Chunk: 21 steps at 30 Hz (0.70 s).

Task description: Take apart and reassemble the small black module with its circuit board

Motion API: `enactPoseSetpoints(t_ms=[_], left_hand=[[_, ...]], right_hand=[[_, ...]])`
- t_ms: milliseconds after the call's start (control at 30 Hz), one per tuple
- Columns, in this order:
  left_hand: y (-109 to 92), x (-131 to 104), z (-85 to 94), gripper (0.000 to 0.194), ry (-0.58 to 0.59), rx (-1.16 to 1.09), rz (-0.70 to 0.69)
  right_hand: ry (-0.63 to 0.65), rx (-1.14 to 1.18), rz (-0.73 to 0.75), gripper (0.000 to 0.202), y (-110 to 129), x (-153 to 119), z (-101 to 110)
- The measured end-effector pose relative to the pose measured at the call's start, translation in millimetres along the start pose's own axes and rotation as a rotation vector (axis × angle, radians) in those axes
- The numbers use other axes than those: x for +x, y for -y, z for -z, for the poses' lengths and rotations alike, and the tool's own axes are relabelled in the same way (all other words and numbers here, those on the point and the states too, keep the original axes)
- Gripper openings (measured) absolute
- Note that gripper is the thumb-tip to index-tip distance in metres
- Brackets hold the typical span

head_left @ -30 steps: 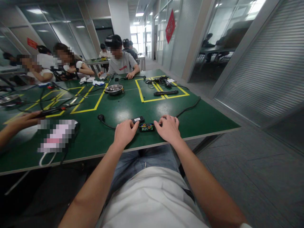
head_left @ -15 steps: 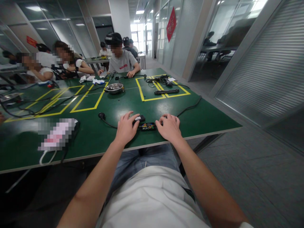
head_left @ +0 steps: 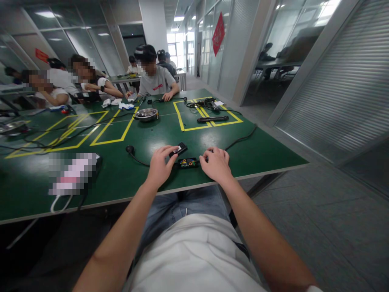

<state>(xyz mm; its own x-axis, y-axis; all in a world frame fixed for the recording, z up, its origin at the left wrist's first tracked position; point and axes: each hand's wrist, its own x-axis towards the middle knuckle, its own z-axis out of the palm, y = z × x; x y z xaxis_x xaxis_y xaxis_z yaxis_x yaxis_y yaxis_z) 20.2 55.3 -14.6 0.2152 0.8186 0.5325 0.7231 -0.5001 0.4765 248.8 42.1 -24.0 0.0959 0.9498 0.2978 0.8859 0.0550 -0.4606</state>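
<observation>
The table [head_left: 267, 154] is of green colour, and yellow tape [head_left: 196, 128] makes rectangular outlines. The cover [head_left: 182, 147] is black with a white label [head_left: 177, 149]; the open case [head_left: 187, 163] is black too (inside it, orange, blue and green spots are visible). The bowl [head_left: 146, 115] is silver, the shirt [head_left: 194, 251] white, the trousers [head_left: 202, 198] blue.

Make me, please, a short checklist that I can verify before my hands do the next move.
1. Left hand grips the black labelled piece: ok, between thumb and fingers.
2. Circuit board visible: ok, between the hands.
3. Case closed: not ok, it lies open.
4. Right hand steadies the case: cannot tell; it is near its right end.
5. Plug disconnected: ok, lying on the table.
6. Metal bowl clear of the hands: ok, farther back.
</observation>
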Motion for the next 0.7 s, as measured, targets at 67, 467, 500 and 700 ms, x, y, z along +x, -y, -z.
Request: enactPoseSetpoints(t_ms=[67,467,500,700], left_hand=[[-1.0,-2.5,1.0,0.034,0.096,-0.05,-0.134],[-5.4,-4.4,1.5,0.037,0.299,-0.001,-0.291],[-6.4,-4.3,1.9,0.037,0.308,0.007,-0.283],[-10.5,-2.4,3.0,0.037,0.344,0.046,-0.227]], right_hand=[[0.004,-0.008,-0.004,0.026,0.7,-0.2,0.5],[0.012,-0.026,-0.004,0.027,2.7,-1.8,1.4],[0.01,-0.024,-0.004,0.027,2.6,-1.9,1.4],[-0.021,0.004,0.016,0.027,0.6,-1.4,-1.5]])
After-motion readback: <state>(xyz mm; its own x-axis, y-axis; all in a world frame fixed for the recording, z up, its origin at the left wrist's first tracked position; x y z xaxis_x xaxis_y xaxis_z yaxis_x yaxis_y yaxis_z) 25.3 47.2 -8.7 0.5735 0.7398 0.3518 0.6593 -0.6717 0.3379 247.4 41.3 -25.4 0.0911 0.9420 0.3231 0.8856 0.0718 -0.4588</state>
